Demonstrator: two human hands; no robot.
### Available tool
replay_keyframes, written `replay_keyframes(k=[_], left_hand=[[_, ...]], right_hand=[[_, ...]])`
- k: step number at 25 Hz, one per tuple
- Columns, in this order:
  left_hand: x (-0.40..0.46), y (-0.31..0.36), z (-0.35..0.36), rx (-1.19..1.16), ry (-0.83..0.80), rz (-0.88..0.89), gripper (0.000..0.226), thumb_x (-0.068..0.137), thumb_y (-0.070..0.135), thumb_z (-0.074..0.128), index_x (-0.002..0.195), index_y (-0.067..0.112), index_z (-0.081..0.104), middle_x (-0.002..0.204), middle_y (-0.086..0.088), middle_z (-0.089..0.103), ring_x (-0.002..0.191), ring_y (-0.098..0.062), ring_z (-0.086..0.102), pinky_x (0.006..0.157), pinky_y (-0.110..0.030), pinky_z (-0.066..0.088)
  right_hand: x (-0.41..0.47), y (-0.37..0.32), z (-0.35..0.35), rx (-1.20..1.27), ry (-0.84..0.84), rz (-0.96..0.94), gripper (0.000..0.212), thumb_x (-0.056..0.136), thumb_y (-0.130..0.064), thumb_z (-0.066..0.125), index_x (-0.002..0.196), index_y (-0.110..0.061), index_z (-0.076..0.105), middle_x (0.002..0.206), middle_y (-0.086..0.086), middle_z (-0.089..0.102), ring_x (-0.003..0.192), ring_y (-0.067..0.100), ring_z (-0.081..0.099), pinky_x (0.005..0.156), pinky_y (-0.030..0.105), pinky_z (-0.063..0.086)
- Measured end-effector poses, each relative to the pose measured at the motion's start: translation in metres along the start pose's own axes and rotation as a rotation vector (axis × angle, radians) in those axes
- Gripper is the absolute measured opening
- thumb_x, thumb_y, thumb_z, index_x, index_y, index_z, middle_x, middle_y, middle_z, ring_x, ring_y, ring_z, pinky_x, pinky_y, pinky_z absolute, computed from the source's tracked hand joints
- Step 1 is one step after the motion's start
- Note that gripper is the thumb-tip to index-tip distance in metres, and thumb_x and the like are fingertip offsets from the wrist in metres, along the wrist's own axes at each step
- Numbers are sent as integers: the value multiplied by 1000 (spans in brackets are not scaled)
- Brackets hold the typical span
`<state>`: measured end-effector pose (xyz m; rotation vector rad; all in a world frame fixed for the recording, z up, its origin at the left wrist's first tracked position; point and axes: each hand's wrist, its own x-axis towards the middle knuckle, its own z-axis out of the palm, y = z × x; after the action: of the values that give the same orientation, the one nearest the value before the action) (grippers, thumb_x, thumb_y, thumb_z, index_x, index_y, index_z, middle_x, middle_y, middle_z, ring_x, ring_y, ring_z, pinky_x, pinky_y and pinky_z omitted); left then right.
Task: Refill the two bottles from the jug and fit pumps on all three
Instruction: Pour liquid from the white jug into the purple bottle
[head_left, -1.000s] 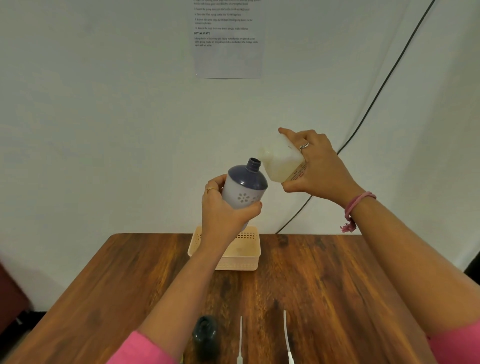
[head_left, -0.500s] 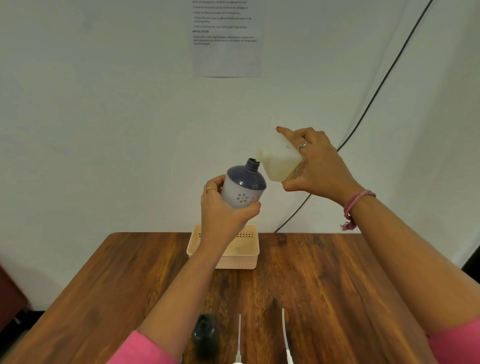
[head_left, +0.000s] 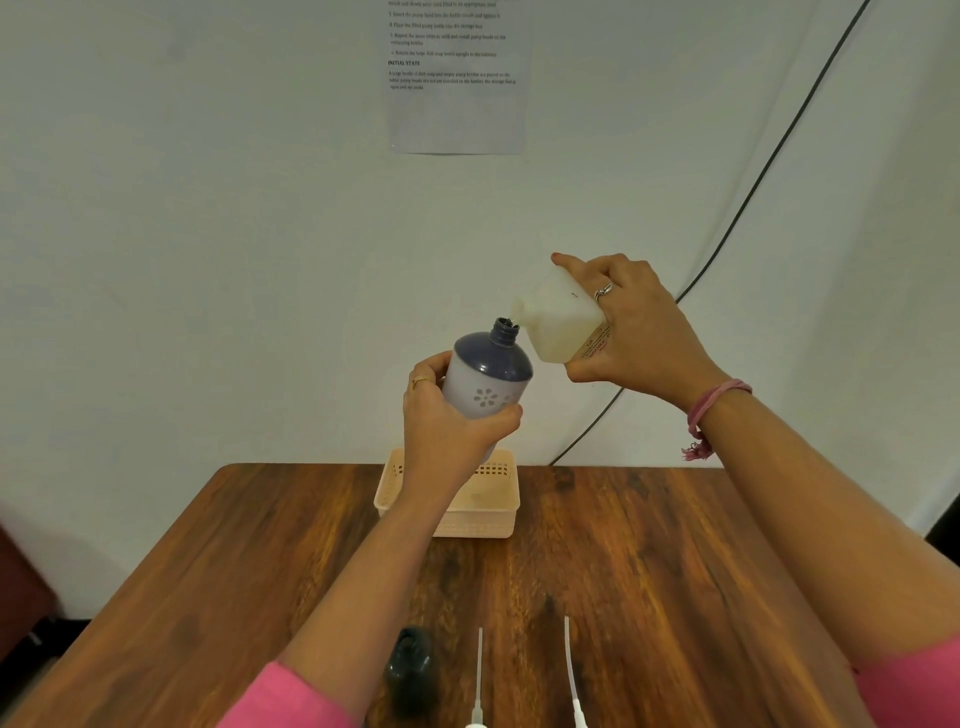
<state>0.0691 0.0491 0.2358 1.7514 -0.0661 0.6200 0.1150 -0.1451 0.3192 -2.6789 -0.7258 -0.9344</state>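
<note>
Left hand (head_left: 447, 426) grips round blue-shouldered plastic bottle (head_left: 485, 376), tilted toward 1 o'clock to meet spout. Right hand (head_left: 639, 327) clasps tipped translucent cream jug (head_left: 556, 322), pouring.

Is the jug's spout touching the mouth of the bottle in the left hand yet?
Cannot tell. In the head view the jug spout sits right at the bottle mouth, overlapping its rim, so neither contact nor a gap shows plainly.

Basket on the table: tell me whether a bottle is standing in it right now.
No, the basket shows only its bare inside.
</note>
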Motion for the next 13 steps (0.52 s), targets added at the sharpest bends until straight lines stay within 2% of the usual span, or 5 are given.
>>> replay_keyframes(k=[13], left_hand=[[-2, -3, -1, 4, 6, -16, 75, 62, 24, 88, 118, 33, 39, 115, 5, 50, 101, -16, 55, 70, -23, 55]], right_hand=[[0, -1, 0, -29, -1, -23, 104, 59, -33, 83, 148, -24, 29, 127, 10, 48, 114, 27, 43, 91, 37, 42]])
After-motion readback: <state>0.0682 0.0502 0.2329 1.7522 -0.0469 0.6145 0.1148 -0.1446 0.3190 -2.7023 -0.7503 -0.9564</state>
